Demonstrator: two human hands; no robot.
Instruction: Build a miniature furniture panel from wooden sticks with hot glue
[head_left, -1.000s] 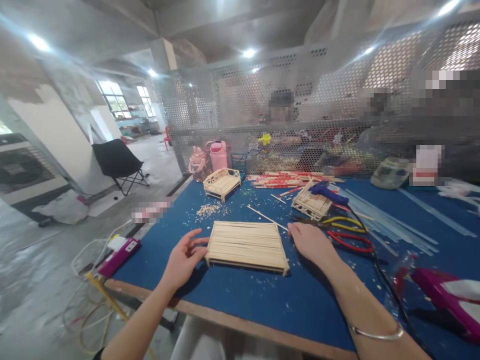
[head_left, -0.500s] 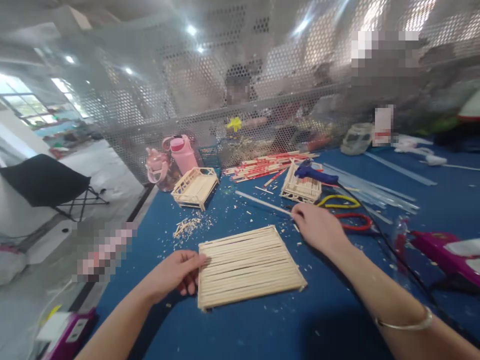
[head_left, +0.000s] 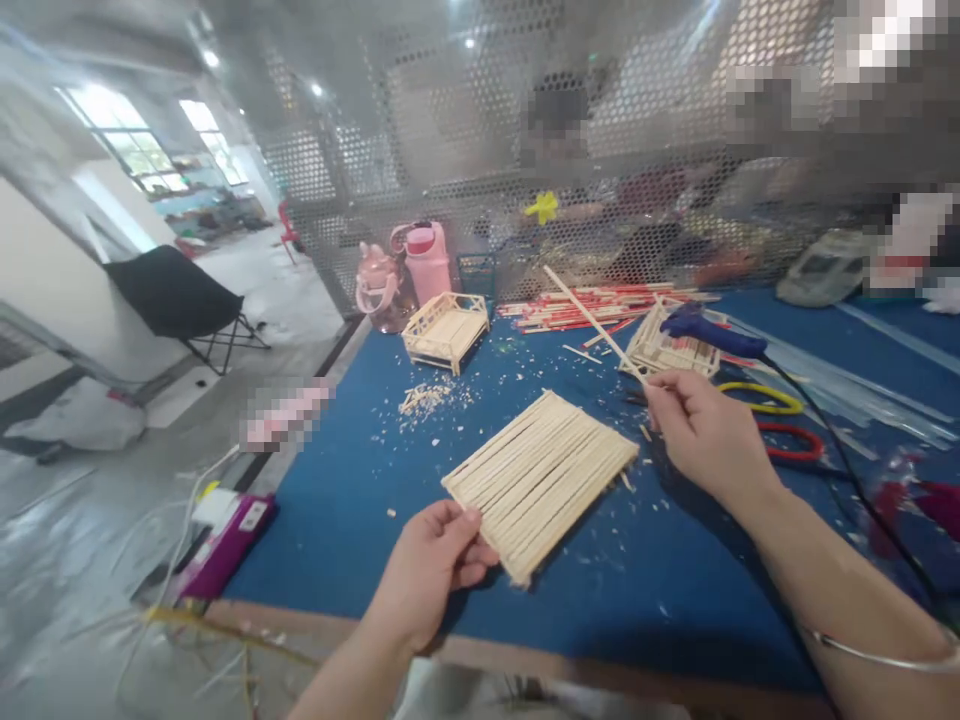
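A flat panel of pale wooden sticks point(head_left: 541, 478) lies turned at an angle on the blue table point(head_left: 360, 480). My left hand point(head_left: 435, 565) grips the panel's near corner, thumb on top and fingers curled under. My right hand point(head_left: 701, 432) is closed in a pinch on a single thin wooden stick point(head_left: 592, 322), which points up and away to the left, off the table. The right hand hovers just right of the panel's far corner.
Two small stick-built frames point(head_left: 447, 328) point(head_left: 667, 345) stand farther back, with a blue glue gun point(head_left: 709, 332) on the right one. Red and yellow pliers point(head_left: 780, 420), a pile of red-tipped sticks point(head_left: 592, 300), pink bottles point(head_left: 427, 262) and a mesh screen with people behind it lie beyond. Wood chips are scattered about.
My right hand has picked the thin stick up off the table. My left hand has turned the panel counter-clockwise and taken hold of its corner.
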